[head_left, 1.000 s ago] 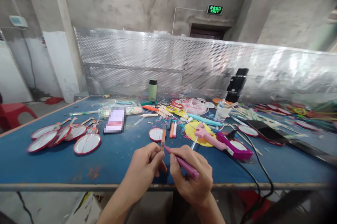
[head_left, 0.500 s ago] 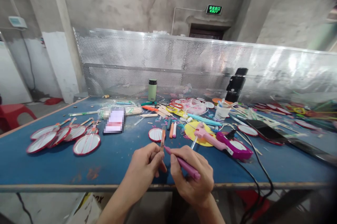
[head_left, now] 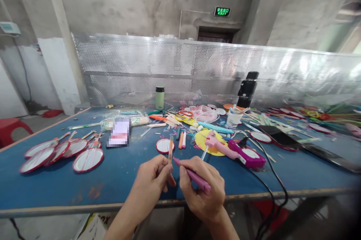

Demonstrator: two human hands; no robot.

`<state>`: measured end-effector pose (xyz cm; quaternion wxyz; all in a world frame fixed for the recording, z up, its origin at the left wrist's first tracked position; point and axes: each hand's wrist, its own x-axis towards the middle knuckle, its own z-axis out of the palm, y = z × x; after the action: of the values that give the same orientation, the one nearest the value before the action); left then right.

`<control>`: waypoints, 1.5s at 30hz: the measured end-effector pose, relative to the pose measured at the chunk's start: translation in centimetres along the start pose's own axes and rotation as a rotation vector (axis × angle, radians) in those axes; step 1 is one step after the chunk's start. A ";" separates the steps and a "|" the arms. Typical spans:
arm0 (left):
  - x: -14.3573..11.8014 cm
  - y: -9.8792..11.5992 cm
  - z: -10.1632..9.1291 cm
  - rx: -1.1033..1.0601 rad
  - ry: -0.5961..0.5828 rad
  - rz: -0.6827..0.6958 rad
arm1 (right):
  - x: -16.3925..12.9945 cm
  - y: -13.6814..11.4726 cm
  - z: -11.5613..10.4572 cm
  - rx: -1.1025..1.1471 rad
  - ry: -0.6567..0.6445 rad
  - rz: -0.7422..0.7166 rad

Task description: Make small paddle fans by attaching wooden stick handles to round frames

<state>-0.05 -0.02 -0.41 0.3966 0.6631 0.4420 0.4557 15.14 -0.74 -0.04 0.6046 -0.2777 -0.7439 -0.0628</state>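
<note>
The left hand (head_left: 152, 180) grips a wooden stick (head_left: 170, 150) upright; the right hand (head_left: 203, 191) grips a pink pen (head_left: 191, 174), its tip at the stick, over the worktop (head_left: 126, 172).

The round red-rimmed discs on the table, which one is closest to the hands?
The single disc lying alone just beyond the left hand. The others sit farther off: a cluster at the far left, and more to the right.

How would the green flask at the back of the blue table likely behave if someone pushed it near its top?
The green flask stands upright, tall and narrow, so it may tip. Being cylindrical, it would probably roll once down.
</note>
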 end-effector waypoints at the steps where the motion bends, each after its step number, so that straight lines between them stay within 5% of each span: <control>1: 0.0 0.0 0.0 -0.005 0.000 0.005 | 0.0 0.0 0.0 -0.007 -0.017 0.003; 45: 0.0 0.3 0.1 -0.013 0.000 0.008 | 0.2 0.0 0.0 -0.028 0.004 0.009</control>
<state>0.06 -0.14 -0.14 0.3990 0.6622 0.4363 0.4604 15.11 -0.63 0.11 0.6026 -0.2892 -0.7404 -0.0711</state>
